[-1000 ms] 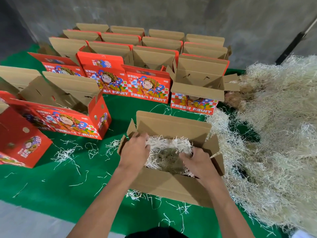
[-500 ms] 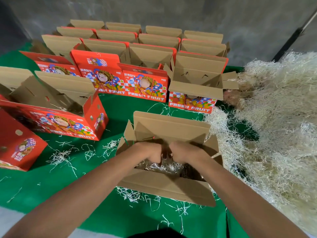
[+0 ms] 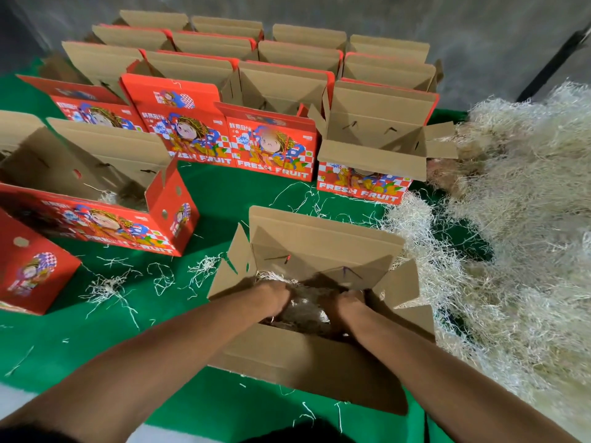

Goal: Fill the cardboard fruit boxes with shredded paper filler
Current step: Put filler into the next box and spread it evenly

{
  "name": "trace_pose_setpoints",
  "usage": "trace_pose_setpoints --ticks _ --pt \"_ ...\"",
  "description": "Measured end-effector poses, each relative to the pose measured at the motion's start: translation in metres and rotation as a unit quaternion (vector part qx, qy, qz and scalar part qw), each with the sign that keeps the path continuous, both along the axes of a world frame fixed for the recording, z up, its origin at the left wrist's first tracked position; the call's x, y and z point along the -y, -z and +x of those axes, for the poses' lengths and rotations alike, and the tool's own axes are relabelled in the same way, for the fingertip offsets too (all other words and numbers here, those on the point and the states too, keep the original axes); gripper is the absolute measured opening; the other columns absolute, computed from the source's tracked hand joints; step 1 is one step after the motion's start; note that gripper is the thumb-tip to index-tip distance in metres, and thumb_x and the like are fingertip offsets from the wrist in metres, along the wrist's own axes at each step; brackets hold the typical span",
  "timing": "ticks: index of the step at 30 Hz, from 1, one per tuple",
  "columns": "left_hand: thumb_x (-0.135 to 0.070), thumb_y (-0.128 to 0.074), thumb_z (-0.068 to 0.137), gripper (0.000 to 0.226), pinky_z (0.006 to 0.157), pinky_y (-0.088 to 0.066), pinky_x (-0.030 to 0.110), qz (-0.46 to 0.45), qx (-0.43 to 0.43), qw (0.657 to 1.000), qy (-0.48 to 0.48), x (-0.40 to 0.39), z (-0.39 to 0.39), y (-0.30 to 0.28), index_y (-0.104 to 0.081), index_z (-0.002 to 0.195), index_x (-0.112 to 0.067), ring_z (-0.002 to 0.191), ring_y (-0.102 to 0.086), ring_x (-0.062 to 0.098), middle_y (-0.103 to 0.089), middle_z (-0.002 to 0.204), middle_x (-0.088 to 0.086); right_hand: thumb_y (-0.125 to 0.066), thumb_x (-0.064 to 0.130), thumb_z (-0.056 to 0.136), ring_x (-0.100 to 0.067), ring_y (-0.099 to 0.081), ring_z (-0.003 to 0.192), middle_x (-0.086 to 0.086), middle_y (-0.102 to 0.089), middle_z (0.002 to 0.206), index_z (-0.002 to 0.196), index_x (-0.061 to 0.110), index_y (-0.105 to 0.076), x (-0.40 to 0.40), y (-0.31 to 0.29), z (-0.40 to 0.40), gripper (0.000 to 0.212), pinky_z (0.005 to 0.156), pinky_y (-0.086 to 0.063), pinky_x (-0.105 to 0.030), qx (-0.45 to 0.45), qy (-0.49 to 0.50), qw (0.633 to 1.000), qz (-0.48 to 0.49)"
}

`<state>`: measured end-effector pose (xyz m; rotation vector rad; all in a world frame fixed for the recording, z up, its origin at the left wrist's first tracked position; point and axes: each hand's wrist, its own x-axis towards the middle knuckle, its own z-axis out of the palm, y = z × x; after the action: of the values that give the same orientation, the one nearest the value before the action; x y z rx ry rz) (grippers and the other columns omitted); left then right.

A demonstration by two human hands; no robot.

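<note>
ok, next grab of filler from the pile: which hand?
Probably right. The loose pile lies to the right of the open box; the right hand is on that side, while the left hand would cross over.

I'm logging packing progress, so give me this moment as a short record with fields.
box in work: open cardboard box nearest the person
left hand: left hand down inside that box, on the shredded paper
right hand: right hand also inside; grip unclear
filler supply: filler heap at right
surface: green cloth
other boxes: rows of open boxes behind
</note>
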<state>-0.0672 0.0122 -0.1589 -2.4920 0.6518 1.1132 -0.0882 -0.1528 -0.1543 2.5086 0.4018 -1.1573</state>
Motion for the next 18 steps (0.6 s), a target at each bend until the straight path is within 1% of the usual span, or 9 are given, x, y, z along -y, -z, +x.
trace_pose_setpoints --ticks 3,5,7,9,10,12,13,15,18 --pt "-0.002 -0.058 0.095 0.057 0.117 -0.032 0.048 0.005 0.019 1.0 0.021 -0.005 0.001 0.003 -0.04 0.149 -0.005 0.145 -0.034 0.029 -0.036 0.156 0.01 -0.05 0.034 0.104 -0.024 -0.047 0.135 -0.007 -0.051 0.146 0.144 0.018 -0.05 0.011 -0.001 -0.003 0.043 0.104 -0.04 -0.031 0.016 -0.019 0.998 -0.057" --pt "0.0 -0.057 0.094 0.065 0.116 -0.034 0.05 0.007 0.015 1.0 0.025 -0.006 0.0 -0.003 -0.032 0.153 -0.009 0.146 -0.032 0.03 -0.03 0.159 0.009 -0.042 0.024 0.107 -0.024 -0.05 0.131 -0.008 -0.054 0.143 0.14 0.014 -0.054 0.013 0.001 -0.009 0.036 0.102 -0.042 -0.03 0.033 -0.027 0.997 -0.07" --pt "0.0 -0.056 0.092 0.056 0.103 -0.047 0.045 -0.006 -0.009 1.0 0.013 -0.003 0.002 -0.016 -0.041 0.145 -0.007 0.126 -0.051 0.03 -0.045 0.145 0.013 -0.041 0.019 0.107 -0.025 -0.055 0.126 -0.008 -0.058 0.136 0.135 0.012 -0.059 0.013 -0.004 -0.012 0.034 0.097 -0.046 -0.031 0.05 -0.047 0.994 -0.08" --pt "-0.008 -0.055 0.094 0.037 0.074 -0.05 0.036 -0.023 -0.035 0.999 -0.007 -0.001 0.006 -0.028 -0.052 0.131 -0.006 0.095 -0.057 0.026 -0.058 0.117 0.011 -0.047 0.012 0.103 -0.027 -0.061 0.118 -0.007 -0.064 0.127 0.128 0.011 -0.064 0.01 -0.02 -0.012 0.03 0.089 -0.052 -0.033 0.073 -0.062 0.993 -0.071" --pt "-0.014 -0.057 0.094 0.034 0.067 -0.047 0.033 -0.051 -0.038 0.998 -0.024 -0.001 0.007 -0.032 -0.054 0.127 -0.008 0.091 -0.057 0.025 -0.06 0.108 0.008 -0.052 0.01 0.1 -0.028 -0.064 0.112 -0.007 -0.066 0.122 0.123 0.01 -0.067 0.009 -0.027 -0.012 0.028 0.082 -0.053 -0.034 0.089 -0.072 0.992 -0.049" --pt "-0.023 -0.064 0.092 0.034 0.07 -0.05 0.033 -0.116 -0.003 0.993 -0.031 -0.002 0.006 -0.04 -0.057 0.123 -0.013 0.096 -0.062 0.027 -0.063 0.108 0.006 -0.058 0.01 0.096 -0.03 -0.068 0.103 -0.009 -0.069 0.113 0.114 0.008 -0.07 0.006 -0.038 -0.012 0.022 0.071 -0.052 -0.037 0.132 -0.093 0.986 0.037" --pt "-0.024 -0.066 0.09 0.033 0.077 -0.053 0.035 -0.135 0.032 0.99 -0.02 -0.002 0.005 -0.043 -0.059 0.121 -0.015 0.1 -0.064 0.027 -0.065 0.114 0.006 -0.06 0.011 0.094 -0.03 -0.067 0.101 -0.01 -0.069 0.112 0.112 0.007 -0.07 0.004 -0.042 -0.012 0.021 0.071 -0.052 -0.038 0.148 -0.097 0.981 0.077" --pt "-0.019 -0.065 0.089 0.028 0.082 -0.055 0.037 -0.11 0.095 0.989 0.01 0.003 0.003 -0.045 -0.063 0.117 -0.015 0.103 -0.066 0.028 -0.068 0.117 0.007 -0.061 0.012 0.095 -0.029 -0.065 0.107 -0.012 -0.067 0.119 0.119 0.008 -0.066 -0.001 -0.044 -0.011 0.024 0.083 -0.051 -0.037 0.137 -0.06 0.976 0.16" --pt "-0.009 -0.062 0.091 0.031 0.077 -0.049 0.036 -0.015 0.087 0.996 -0.001 0.011 0.002 -0.041 -0.063 0.121 -0.008 0.11 -0.065 0.03 -0.066 0.12 0.01 -0.051 0.018 0.103 -0.032 -0.056 0.125 -0.015 -0.056 0.14 0.137 0.01 -0.057 -0.017 -0.031 -0.009 0.036 0.101 -0.045 -0.037 0.006 -0.049 0.978 0.203"
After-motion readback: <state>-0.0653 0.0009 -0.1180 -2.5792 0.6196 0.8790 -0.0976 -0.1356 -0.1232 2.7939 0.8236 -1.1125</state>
